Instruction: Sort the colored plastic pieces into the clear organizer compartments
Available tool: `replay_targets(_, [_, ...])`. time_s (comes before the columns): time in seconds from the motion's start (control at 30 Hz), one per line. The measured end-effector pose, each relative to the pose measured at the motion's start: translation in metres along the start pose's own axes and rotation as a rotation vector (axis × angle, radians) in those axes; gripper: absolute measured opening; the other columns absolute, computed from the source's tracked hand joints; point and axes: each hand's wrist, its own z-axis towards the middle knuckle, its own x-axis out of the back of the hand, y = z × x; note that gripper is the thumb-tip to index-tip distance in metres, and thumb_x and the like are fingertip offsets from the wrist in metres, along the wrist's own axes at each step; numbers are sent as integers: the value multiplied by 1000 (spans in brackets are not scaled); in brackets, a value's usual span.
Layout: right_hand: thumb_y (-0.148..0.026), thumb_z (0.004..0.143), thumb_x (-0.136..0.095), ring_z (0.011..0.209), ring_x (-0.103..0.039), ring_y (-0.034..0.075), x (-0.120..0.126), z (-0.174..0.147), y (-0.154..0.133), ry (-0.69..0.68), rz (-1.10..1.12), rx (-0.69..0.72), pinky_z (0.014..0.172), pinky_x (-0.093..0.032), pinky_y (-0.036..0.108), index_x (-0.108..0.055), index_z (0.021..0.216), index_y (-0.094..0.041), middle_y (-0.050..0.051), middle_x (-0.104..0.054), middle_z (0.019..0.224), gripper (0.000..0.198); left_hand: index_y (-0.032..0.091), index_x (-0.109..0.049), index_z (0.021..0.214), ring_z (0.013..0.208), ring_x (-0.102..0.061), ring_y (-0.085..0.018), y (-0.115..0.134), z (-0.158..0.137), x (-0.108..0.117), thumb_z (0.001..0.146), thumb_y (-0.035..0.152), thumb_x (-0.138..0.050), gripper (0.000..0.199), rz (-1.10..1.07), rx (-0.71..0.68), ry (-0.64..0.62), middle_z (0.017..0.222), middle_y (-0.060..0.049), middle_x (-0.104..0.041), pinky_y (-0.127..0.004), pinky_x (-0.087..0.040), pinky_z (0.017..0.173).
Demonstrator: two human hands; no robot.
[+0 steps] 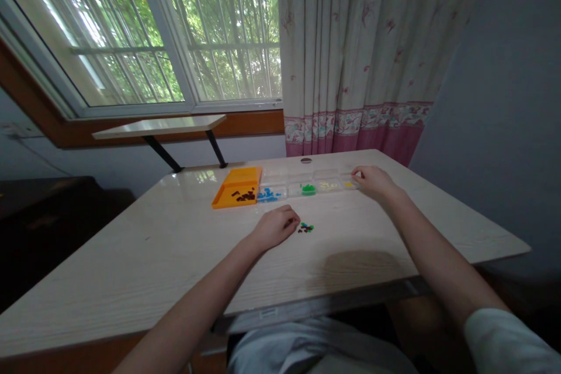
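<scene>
My left hand rests on the table with curled fingers. Its fingertips are beside a small pile of green, dark brown and blue pieces; whether they hold a piece is too small to tell. Farther right, my right hand has its fingers bent together at the edge of a clear box with yellow pieces. What those fingertips hold, if anything, I cannot make out. Left of that box, in a row, are clear boxes with pale yellow pieces, green pieces and blue pieces.
An orange open-lidded box with dark brown pieces ends the row on the left. A small raised shelf on black legs stands at the table's back left. A round dark hole sits near the back edge, before the curtain.
</scene>
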Motion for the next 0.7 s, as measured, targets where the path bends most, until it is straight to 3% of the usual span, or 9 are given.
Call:
replay_targets(0.2, [-31, 81, -46, 64, -56, 14, -3, -10, -40, 25, 74, 118, 55, -32, 23, -66, 92, -20, 5, -67, 73, 25, 16, -64, 81, 73, -53, -12, -2, 1, -1, 78, 22, -48, 17, -99, -6, 0, 82, -4, -58, -20, -41, 66])
replay_targets(0.43, [-29, 81, -48, 68, -58, 14, -13, -40, -120, 10, 196, 530, 59, -34, 22, -66, 88, -22, 3, -67, 76, 20, 15, -63, 81, 71, -52, -12, -4, 2, 0, 78, 21, -50, 16, -190, 15, 65, 78, -5, -58, -21, -39, 63])
replay_targets(0.53, [-26, 81, -49, 65, -58, 13, -15, -50, -136, 22, 226, 585, 58, -33, 21, -66, 88, -22, 3, -66, 74, 18, 14, -63, 81, 68, -50, -12, -5, 3, 0, 79, 23, -48, 18, -215, 54, 173, 76, -5, -58, -22, -38, 61])
replay_targets(0.7, [-27, 79, -53, 57, -55, 11, -17, -58, -146, 51, 316, 548, 55, -31, 20, -65, 87, -22, -1, -62, 59, 15, 14, -63, 82, 65, -49, -11, -5, 6, 1, 79, 27, -51, 18, -274, 76, 275, 76, -5, -59, -22, -37, 58])
